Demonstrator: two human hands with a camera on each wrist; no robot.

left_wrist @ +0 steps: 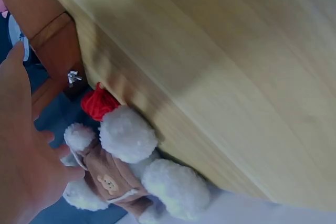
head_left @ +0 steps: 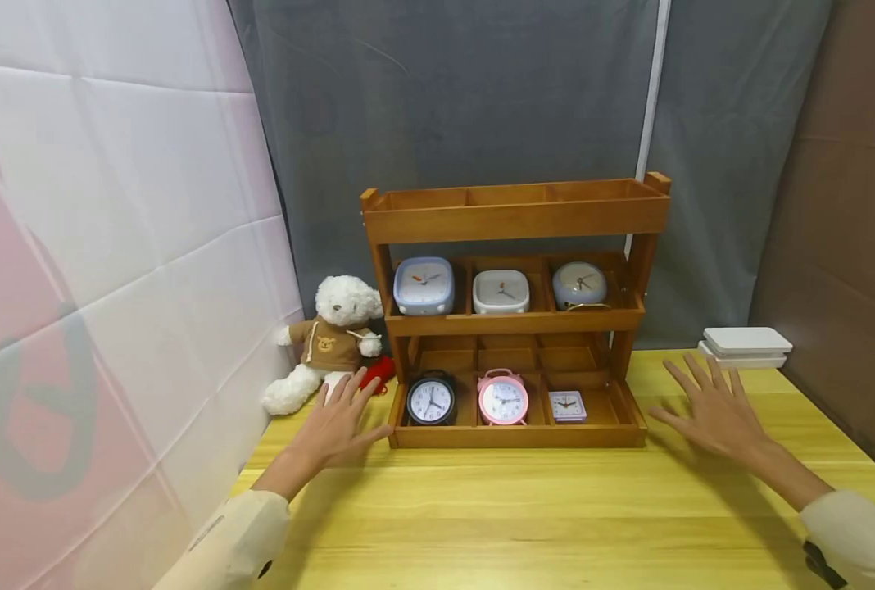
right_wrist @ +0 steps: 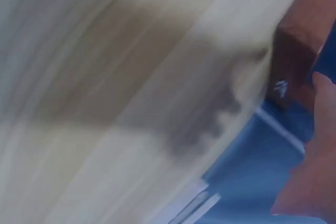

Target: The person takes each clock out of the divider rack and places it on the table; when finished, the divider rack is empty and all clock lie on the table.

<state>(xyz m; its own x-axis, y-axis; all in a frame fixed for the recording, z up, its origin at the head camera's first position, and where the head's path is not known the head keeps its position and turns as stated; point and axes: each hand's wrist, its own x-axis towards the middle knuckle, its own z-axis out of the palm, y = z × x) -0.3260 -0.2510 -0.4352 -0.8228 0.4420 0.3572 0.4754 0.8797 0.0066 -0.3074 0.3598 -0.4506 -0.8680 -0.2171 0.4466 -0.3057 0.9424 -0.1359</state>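
My left hand [head_left: 340, 424], fingers spread, is held over the table beside the left end of a wooden shelf rack [head_left: 517, 326] and holds nothing. On the other side my right hand [head_left: 718, 414] is likewise spread and bare, near the rack's right end. The middle tier carries a blue alarm clock [head_left: 424, 287], a white alarm clock [head_left: 500, 292] and a round grey-blue clock [head_left: 580, 284]. Along the bottom tier stand a black alarm clock [head_left: 432, 400], a pink twin-bell clock [head_left: 503, 399] and a small square lilac clock [head_left: 568, 406].
A white plush toy in a brown hoodie [head_left: 332, 342] sits left of the rack, with a red cloth-like item [head_left: 380, 373] by it. White flat boxes [head_left: 747, 346] lie at the back right. A white-pink fabric wall [head_left: 128, 246] borders the left; grey curtain hangs behind.
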